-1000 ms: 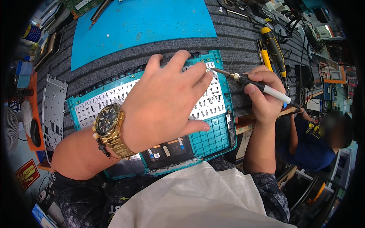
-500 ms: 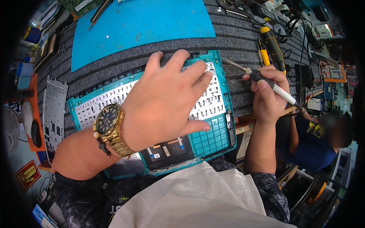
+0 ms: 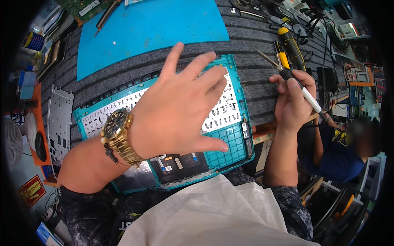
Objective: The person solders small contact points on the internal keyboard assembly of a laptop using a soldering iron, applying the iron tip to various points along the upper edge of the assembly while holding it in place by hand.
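In front of me lies a teal laptop palm-rest cover (image 3: 223,147), inner side up, its near edge against my body. A white keyboard backing (image 3: 223,110) with rows of small cut-outs is set in it, and a black touchpad part (image 3: 184,167) sits nearer me. My left hand (image 3: 176,102) is spread over the middle of the cover with nothing in it, hiding much of the keyboard; whether the palm touches cannot be told. To the right of the cover, my right hand (image 3: 293,100) holds a soldering iron (image 3: 305,94) raised, its metal tip pointing far left.
A blue work mat (image 3: 156,33) lies at the far side, with tweezers (image 3: 107,16) and a green circuit board (image 3: 88,8) there. A perforated metal plate (image 3: 60,123) stands left. Yellow-black screwdriver (image 3: 292,49) and yellow cutter (image 3: 282,55) lie far right. Another person (image 3: 340,151) sits right.
My left index finger has stretched farther out and the fingers have spread. My right hand has shifted slightly right, with the soldering iron's tip swinging farther away from me and off the cover.
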Demonstrator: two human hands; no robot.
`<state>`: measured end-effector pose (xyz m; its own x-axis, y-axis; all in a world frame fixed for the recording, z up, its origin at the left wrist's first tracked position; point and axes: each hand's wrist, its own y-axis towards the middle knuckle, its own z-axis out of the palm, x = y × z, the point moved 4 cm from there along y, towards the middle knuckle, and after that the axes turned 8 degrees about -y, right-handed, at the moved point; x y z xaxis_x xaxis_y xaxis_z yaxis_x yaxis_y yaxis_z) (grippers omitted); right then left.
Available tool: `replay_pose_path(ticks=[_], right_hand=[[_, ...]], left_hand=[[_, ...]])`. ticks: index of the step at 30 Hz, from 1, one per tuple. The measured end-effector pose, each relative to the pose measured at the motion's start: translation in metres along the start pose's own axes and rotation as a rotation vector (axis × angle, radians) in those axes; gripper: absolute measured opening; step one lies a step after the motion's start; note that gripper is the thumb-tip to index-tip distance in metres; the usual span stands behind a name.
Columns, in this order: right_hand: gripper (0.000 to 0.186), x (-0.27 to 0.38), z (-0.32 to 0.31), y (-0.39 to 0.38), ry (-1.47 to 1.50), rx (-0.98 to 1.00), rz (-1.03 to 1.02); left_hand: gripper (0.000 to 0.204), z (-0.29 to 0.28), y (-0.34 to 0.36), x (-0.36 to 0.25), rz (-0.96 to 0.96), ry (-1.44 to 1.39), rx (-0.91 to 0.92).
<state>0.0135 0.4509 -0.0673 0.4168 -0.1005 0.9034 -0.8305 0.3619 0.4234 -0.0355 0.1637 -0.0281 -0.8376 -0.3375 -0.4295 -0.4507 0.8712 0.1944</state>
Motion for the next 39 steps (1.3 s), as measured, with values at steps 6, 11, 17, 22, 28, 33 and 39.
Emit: replay_pose_path(ticks=[6,11,17,22,28,33,39], right_hand=[[0.025,-0.001,0.001,0.0,0.005,0.001,-0.02],[0.025,-0.001,0.001,0.001,0.002,0.0,-0.012],[0.025,-0.001,0.001,0.002,0.004,-0.009,-0.021],[0.024,-0.002,0.0,0.002,0.004,-0.025,-0.015],[0.022,-0.005,0.0,0.004,0.003,-0.044,0.011],[0.022,-0.003,0.001,0.004,-0.005,-0.044,0.012],[0.022,-0.004,0.0,0.004,-0.012,-0.037,0.029]], left_hand=[[0.107,-0.001,0.0,-0.001,0.023,0.036,-0.06],[0.108,0.0,0.001,0.0,0.007,0.027,0.04],[0.112,-0.002,0.0,0.0,0.042,0.04,-0.103],[0.108,0.0,-0.002,0.002,0.035,0.014,-0.04],[0.105,-0.008,-0.007,0.001,-0.028,0.02,-0.072],[0.106,-0.014,-0.015,-0.003,-0.066,-0.026,-0.014],[0.109,-0.035,-0.022,-0.004,-0.114,-0.074,0.163]])
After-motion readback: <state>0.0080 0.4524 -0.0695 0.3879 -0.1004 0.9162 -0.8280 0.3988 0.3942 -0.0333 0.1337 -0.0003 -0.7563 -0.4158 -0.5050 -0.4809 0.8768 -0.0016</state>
